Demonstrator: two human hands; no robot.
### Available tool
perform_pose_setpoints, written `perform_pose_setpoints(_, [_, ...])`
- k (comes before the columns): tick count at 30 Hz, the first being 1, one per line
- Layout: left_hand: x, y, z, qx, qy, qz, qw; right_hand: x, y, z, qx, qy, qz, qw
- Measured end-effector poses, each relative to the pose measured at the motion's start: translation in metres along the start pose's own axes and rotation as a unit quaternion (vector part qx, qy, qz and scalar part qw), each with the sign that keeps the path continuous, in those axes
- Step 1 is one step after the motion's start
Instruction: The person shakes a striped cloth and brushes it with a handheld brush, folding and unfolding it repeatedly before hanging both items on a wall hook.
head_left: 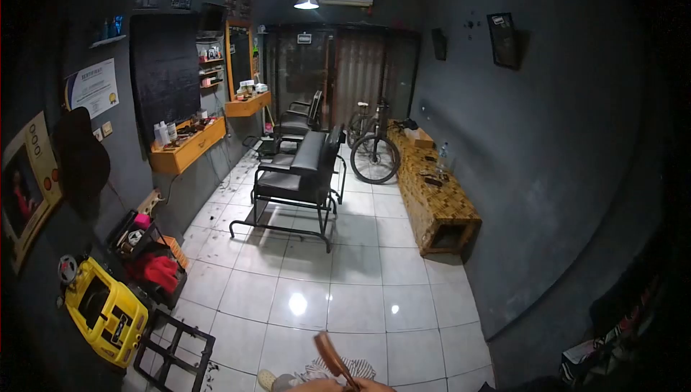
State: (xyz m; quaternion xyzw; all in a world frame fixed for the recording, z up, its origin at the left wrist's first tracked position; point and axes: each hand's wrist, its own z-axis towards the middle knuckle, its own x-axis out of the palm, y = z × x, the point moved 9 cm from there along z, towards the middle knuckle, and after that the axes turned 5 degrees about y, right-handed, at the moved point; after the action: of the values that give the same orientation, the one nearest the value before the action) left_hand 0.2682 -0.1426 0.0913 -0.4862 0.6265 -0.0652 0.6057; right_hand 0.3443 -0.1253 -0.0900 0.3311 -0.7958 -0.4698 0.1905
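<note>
At the bottom edge, my left hand [315,386] and my right hand [373,385] are close together, both largely cut off by the frame. A brown, wooden-looking object [330,354] tilts up and to the left from between them; its thin lower end meets the closed fingers of both hands. Behind it lies striped cloth [360,369], and a light-coloured shoe [266,380] shows to the left.
Black barber chairs [295,179] stand mid-room, with a bicycle [376,156] beyond. A patterned bench [432,205] lines the right wall. Left are wooden shelves [188,149], a black trolley [147,262], a yellow toy car [104,309] and a black frame [173,356] on the tiled floor.
</note>
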Motion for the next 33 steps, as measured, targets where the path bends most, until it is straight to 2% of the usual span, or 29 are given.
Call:
perform_pose_setpoints(4, [0.023,0.006,0.014,0.065,-0.024,0.012,0.997,-0.007,-0.017,-0.003,0.009,0.016,-0.019,1.000])
perform_pose_setpoints(7, [0.009,-0.001,0.004,-0.023,-0.012,-0.016,1.000,-0.011,-0.033,-0.006,0.016,0.012,-0.030,0.999])
perform_pose_setpoints(10, [0.023,0.010,0.010,0.039,-0.048,0.018,0.998,-0.013,-0.055,-0.008,0.021,-0.018,-0.047,0.999])
perform_pose_setpoints(13, [0.062,0.021,0.020,0.077,-0.005,0.149,0.986,-0.012,-0.088,-0.003,-0.011,-0.113,-0.089,0.990])
perform_pose_setpoints(14, [0.059,0.019,0.020,0.069,-0.010,0.129,0.989,-0.018,-0.103,0.005,-0.127,-0.206,-0.158,0.957])
perform_pose_setpoints(17, [0.031,0.002,0.011,0.039,-0.026,0.069,0.996,-0.015,-0.097,0.004,-0.036,-0.242,-0.083,0.966])
perform_pose_setpoints(18, [0.022,-0.001,0.007,0.028,-0.033,0.050,0.998,-0.015,-0.066,-0.008,-0.019,-0.244,-0.180,0.953])
perform_pose_setpoints(21, [0.028,0.024,0.001,-0.024,-0.034,0.037,0.998,-0.037,-0.037,-0.023,0.013,-0.303,-0.282,0.910])
perform_pose_setpoints(22, [0.042,0.042,0.002,-0.049,-0.024,0.035,0.998,-0.073,-0.159,0.022,0.228,-0.218,-0.230,0.921])
perform_pose_setpoints(23, [0.059,0.065,0.004,-0.074,-0.014,0.031,0.997,-0.080,-0.082,-0.020,0.152,-0.319,-0.209,0.912])
perform_pose_setpoints(24, [0.091,0.109,0.007,-0.072,0.028,-0.151,0.985,-0.099,-0.089,-0.024,0.132,-0.376,-0.223,0.889])
perform_pose_setpoints(25, [0.084,0.100,0.002,-0.085,0.047,-0.141,0.985,-0.111,-0.075,-0.033,0.107,-0.416,-0.235,0.872])
perform_pose_setpoints(26, [0.073,0.092,-0.004,-0.099,0.066,-0.131,0.984,-0.123,-0.074,-0.044,0.109,-0.445,-0.136,0.879])
perform_pose_setpoints(27, [0.063,0.087,-0.009,-0.113,0.086,-0.120,0.983,-0.128,-0.041,-0.059,0.071,-0.465,-0.167,0.866])
perform_pose_setpoints(28, [0.059,0.083,-0.012,-0.087,0.085,-0.064,0.991,-0.136,-0.049,-0.061,0.056,-0.461,-0.080,0.882])
perform_pose_setpoints(29, [0.050,0.083,-0.014,-0.075,0.061,-0.060,0.994,-0.137,-0.017,-0.072,0.029,-0.455,-0.132,0.880])
perform_pose_setpoints(31, [0.033,0.085,-0.015,-0.052,0.014,-0.055,0.997,-0.133,0.012,-0.083,0.010,-0.396,-0.119,0.911])
perform_pose_setpoints(33, [0.029,0.120,-0.012,-0.093,-0.003,-0.021,0.995,-0.121,0.040,-0.090,0.021,-0.308,-0.090,0.947])
